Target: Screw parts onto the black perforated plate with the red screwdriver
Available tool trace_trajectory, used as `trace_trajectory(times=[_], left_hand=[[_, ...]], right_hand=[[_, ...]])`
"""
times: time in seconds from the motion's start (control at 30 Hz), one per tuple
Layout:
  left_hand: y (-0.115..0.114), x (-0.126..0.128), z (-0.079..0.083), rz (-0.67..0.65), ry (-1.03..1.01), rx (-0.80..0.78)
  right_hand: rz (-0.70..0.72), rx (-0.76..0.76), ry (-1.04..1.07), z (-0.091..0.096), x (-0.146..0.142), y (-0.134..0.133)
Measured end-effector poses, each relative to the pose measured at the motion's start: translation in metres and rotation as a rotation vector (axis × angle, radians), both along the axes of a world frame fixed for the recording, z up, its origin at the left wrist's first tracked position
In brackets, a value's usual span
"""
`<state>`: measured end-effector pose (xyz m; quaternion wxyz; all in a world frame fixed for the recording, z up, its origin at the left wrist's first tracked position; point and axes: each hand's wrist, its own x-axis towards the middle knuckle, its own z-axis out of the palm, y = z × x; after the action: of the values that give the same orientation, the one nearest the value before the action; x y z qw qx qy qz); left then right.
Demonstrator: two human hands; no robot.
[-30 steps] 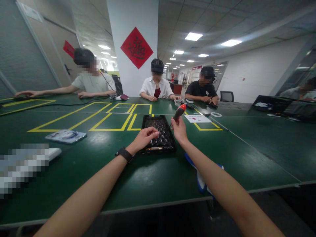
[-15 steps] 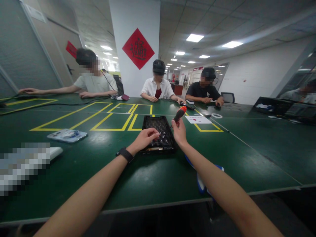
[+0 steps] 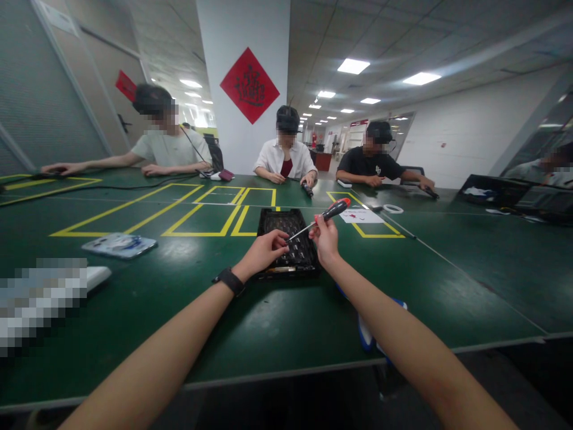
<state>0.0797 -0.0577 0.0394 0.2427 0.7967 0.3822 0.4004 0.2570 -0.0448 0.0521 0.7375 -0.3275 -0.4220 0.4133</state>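
Note:
My right hand (image 3: 326, 242) holds a screwdriver (image 3: 335, 209) with a black and red handle. Its thin metal shaft slants down to the left, and the tip ends at the fingers of my left hand (image 3: 267, 252). That hand is closed in a pinch near the tip; whether it grips the tip or some small part is too small to make out. Both hands are over a black plastic case (image 3: 286, 272), which lies on the table with its ribbed, compartmented inside facing up. My left hand covers part of its left side.
The green table (image 3: 268, 334) carries yellow tape outlines. A phone-like object (image 3: 120, 245) lies left; a blue-and-white item (image 3: 364, 333) sits under my right forearm. A paper sheet (image 3: 363, 215) and a white ring (image 3: 393, 209) lie beyond. Several people sit across the table.
The screwdriver has tilted from upright to slanting, its shaft now reaching my left fingertips. My left hand has barely moved. Across the table, two people have shifted their hands.

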Motion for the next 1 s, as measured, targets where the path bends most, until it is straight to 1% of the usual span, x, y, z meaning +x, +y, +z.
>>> trace_trajectory(times=[0.2, 0.3, 0.53, 0.7, 1.0], left_hand=[[-0.0013, 0.0005, 0.0016, -0.034, -0.021, 0.017], [0.0004, 0.0001, -0.0006, -0.063, -0.065, -0.010], [0.0037, -0.0005, -0.0030, -0.105, -0.163, -0.078], [0.0036, -0.0021, -0.0016, -0.147, -0.186, -0.119], [0.0066, -0.0015, -0.0041, -0.129, -0.219, -0.167]], right_hand=[[0.072, 0.037, 0.008, -0.0003, -0.0049, -0.0033], [0.078, 0.059, 0.016, 0.0007, -0.0051, -0.0045], [0.086, 0.041, 0.047, 0.0023, -0.0047, -0.0052], [0.074, 0.038, 0.007, 0.0018, -0.0065, -0.0069], [0.066, 0.054, -0.082, 0.0023, -0.0078, -0.0104]])
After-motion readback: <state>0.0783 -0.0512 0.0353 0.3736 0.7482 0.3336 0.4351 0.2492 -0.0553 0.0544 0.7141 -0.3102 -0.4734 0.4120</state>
